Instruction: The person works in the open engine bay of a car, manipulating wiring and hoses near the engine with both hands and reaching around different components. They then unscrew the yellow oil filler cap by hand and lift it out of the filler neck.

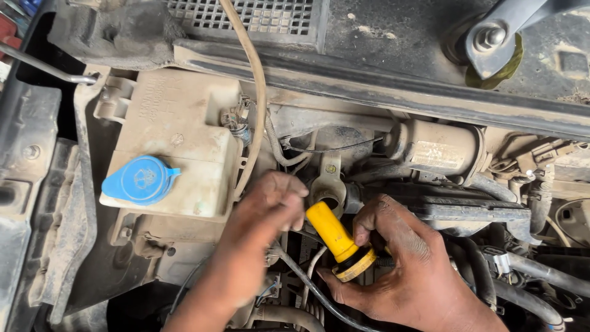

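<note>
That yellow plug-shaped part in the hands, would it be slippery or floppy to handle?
The yellow plug looks like rigid plastic, so probably stiff and light. Both the right hand gripping it and the left hand look grimy, so it may be greasy. Being rounded, it would likely roll if dropped.

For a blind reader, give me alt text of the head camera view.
Two bare hands work in a dusty engine bay: the right hand grips a yellow cap, the left hand beside its tip. A blue-capped reservoir sits to the left.
</note>
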